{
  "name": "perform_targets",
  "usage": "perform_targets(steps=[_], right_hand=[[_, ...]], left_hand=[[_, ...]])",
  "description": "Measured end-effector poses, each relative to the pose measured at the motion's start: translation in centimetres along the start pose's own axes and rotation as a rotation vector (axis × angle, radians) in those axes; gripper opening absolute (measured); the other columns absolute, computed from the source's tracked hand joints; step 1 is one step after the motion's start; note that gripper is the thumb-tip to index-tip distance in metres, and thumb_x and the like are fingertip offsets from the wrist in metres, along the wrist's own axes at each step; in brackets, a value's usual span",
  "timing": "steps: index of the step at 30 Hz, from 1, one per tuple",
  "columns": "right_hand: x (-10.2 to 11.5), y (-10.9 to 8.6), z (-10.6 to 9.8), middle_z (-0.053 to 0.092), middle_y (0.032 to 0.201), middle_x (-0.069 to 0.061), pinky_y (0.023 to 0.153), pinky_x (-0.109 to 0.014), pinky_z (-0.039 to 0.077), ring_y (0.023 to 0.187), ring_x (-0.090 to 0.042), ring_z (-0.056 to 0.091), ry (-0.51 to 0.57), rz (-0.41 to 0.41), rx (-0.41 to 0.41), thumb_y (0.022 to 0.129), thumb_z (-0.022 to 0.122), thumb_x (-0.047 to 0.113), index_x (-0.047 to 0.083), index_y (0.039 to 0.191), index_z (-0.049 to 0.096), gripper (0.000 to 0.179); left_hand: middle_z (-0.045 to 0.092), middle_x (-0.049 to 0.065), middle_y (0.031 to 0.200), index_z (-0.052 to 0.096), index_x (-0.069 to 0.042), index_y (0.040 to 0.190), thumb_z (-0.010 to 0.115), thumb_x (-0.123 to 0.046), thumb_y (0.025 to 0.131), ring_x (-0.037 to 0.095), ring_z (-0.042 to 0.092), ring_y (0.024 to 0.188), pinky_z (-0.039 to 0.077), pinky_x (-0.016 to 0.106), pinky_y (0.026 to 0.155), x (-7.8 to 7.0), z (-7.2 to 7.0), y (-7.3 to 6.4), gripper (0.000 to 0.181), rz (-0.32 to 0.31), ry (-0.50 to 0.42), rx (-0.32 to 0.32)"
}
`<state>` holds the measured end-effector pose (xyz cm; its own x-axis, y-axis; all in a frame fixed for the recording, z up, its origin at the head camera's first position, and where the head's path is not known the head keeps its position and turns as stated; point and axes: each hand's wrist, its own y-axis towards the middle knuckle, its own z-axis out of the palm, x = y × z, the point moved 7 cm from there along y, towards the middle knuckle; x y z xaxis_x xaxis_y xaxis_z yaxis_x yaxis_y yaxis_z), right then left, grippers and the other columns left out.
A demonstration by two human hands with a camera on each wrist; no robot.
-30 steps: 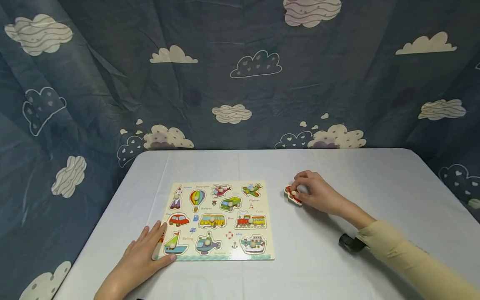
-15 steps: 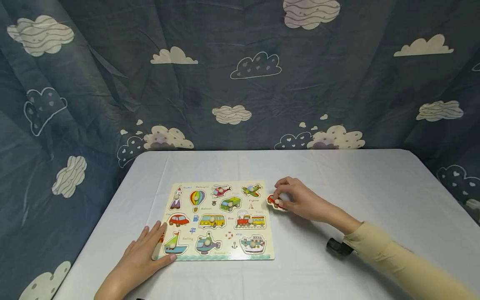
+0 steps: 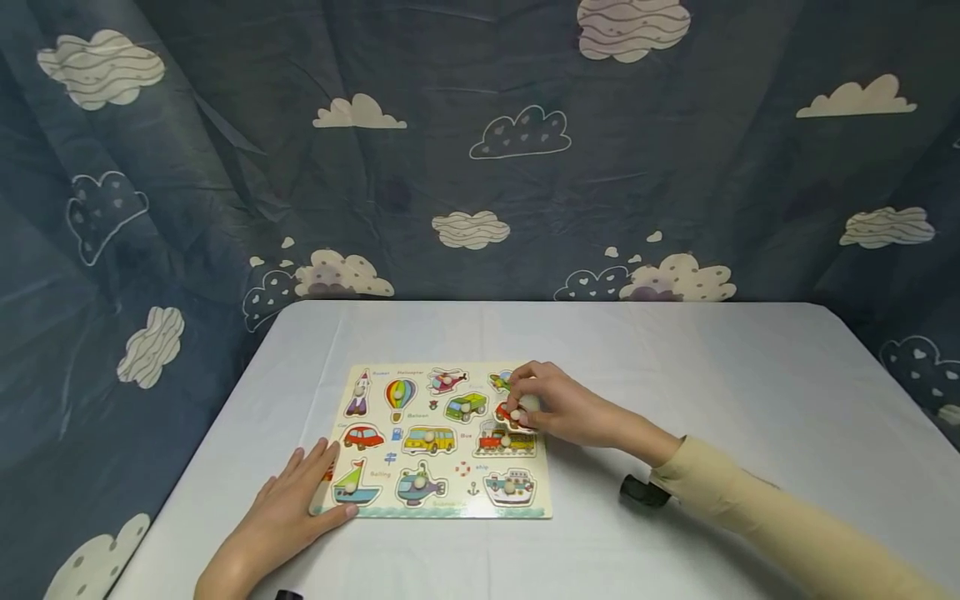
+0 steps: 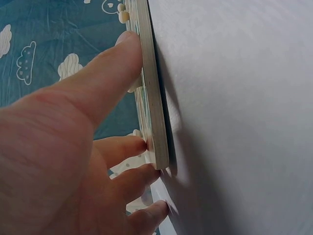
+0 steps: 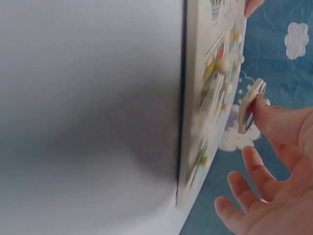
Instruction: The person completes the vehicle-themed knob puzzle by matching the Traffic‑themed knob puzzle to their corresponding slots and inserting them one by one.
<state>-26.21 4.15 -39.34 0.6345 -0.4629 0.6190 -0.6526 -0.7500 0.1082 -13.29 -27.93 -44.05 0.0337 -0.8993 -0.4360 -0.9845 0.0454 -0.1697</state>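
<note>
My right hand [image 3: 570, 410] pinches a wooden puzzle piece of a red car [image 3: 506, 413], a thin flat cutout with a small knob. It is above the right part of the cream peg puzzle board [image 3: 457, 498]; in the right wrist view the car piece [image 5: 243, 113] stands apart from the board face, thumb against it, other fingers spread. My left hand [image 3: 277, 517] rests at the board's lower left corner, fingers extended. In the left wrist view its thumb [image 4: 128, 54] touches the board's edge [image 4: 157, 117]. A red car picture [image 3: 363, 437] without a knob shows on the board's left.
Knobbed pieces sit in the board, among them a bus [image 3: 429, 440], a train [image 3: 491, 442], a ship [image 3: 510, 500] and a green truck [image 3: 466, 407]. A white cloth [image 3: 675, 358] covers the table. A dark cloud-print curtain [image 3: 420, 183] hangs behind.
My right hand has carried the red car piece leftward from the table beside the board to over the board's right part. My left hand has stayed at the board's corner.
</note>
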Motion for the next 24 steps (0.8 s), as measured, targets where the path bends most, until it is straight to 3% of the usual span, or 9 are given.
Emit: perform_targets(steps=[13,24], right_hand=[[2.4,3.6,2.6,0.055,0.129,-0.008,0.1,-0.045,0.038,0.12,-0.023,0.044,0.017,-0.07,0.069,0.089,0.073,0.007,0.022,0.094,0.07,0.017],[4.5,6.6,4.8,0.055,0.133,-0.007,0.103,-0.041,0.039,0.129,-0.022,0.041,0.037,-0.122,0.136,0.091,0.072,0.01,0.022,0.099,0.072,0.014]], left_hand=[[0.027,0.021,0.158,0.035,-0.009,0.153,0.068,-0.066,0.08,0.049,0.016,0.143,0.016,0.073,0.105,-0.2,-0.2,0.0,0.098,0.016,0.002,-0.012],[0.027,0.02,0.158,0.035,-0.01,0.153,0.067,-0.066,0.081,0.049,0.017,0.143,0.016,0.075,0.103,-0.4,-0.4,-0.1,0.097,0.017,-0.007,-0.02]])
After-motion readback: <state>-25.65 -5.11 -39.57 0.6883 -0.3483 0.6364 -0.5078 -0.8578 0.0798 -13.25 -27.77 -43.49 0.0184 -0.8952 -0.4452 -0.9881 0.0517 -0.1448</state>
